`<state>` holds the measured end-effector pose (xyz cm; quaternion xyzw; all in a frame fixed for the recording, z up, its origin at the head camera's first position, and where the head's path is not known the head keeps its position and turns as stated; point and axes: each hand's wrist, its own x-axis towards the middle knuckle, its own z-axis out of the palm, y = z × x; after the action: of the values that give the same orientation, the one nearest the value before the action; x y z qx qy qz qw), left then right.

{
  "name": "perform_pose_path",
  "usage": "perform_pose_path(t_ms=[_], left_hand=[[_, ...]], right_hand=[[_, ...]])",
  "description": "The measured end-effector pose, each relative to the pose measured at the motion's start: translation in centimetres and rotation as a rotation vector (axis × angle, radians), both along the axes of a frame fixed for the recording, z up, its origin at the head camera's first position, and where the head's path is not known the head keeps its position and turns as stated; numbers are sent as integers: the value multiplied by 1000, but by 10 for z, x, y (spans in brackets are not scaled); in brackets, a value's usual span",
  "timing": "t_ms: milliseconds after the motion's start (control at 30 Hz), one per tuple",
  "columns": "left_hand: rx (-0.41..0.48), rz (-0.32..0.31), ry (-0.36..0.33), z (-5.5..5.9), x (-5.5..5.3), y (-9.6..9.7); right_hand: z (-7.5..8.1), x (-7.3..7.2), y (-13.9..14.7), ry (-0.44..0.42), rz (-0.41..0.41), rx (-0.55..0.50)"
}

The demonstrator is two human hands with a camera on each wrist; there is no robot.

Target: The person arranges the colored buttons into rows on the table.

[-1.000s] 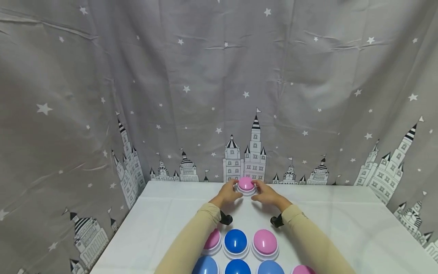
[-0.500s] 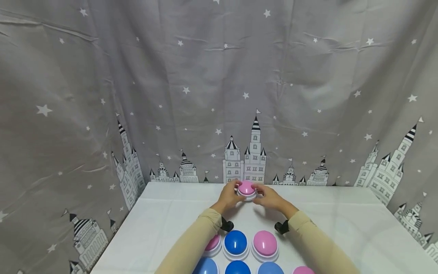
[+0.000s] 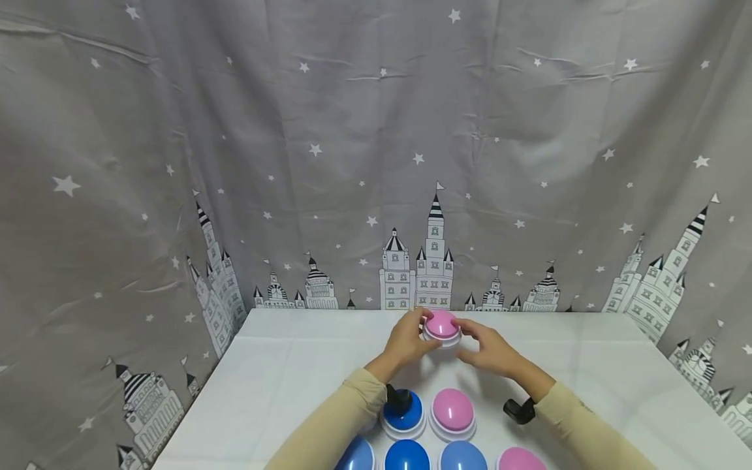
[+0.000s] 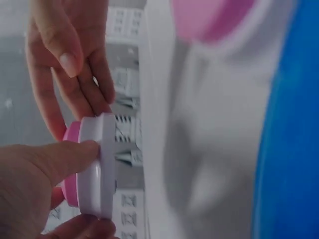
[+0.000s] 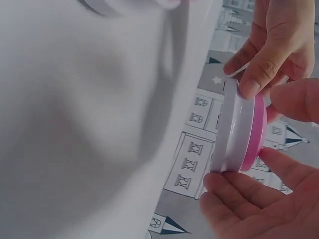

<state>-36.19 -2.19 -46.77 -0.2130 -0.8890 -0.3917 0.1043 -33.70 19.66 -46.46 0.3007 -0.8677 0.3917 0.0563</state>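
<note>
In the head view, a push button with a pink dome and white base (image 3: pixel 442 324) is held above the table's far part. My left hand (image 3: pixel 407 336) grips its left side; in the left wrist view, the thumb (image 4: pixel 82 155) lies on the white base (image 4: pixel 97 169). My right hand (image 3: pixel 490 349) is at its right side. In the right wrist view, its relaxed fingers (image 5: pixel 239 199) touch the button's edge (image 5: pixel 237 134), while the thumb (image 5: pixel 296 99) stands apart from it.
Nearer on the white table (image 3: pixel 282 365) stand more buttons: a blue one (image 3: pixel 405 414), a pink one (image 3: pixel 452 411), and a front row including a light blue one (image 3: pixel 463 457) and another pink one (image 3: pixel 519 460). A grey castle-print curtain (image 3: pixel 352 163) hangs behind.
The pink button has shifted to the right with my left hand. My right hand has moved right and loosened, its thumb coming away. My left arm now covers the left pink button.
</note>
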Motion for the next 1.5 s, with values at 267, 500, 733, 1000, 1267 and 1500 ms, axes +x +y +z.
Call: perform_pose_path(t_ms=[267, 500, 733, 1000, 1267, 1500], left_hand=[[-84, -25, 70, 4, 38, 23], [-136, -76, 84, 7, 69, 44], [-181, -99, 59, 0, 91, 57], [-276, -102, 92, -13, 109, 70], [-365, -116, 228, -19, 114, 71], [-460, -168, 276, -20, 114, 71]], right_hand=[[2, 48, 28, 56, -36, 18], [4, 91, 49, 193, -49, 34], [-4, 122, 64, 287, -78, 59], [-14, 148, 78, -20, -177, 165], [-23, 157, 82, -44, -167, 162], [-29, 158, 84, -160, -133, 110]])
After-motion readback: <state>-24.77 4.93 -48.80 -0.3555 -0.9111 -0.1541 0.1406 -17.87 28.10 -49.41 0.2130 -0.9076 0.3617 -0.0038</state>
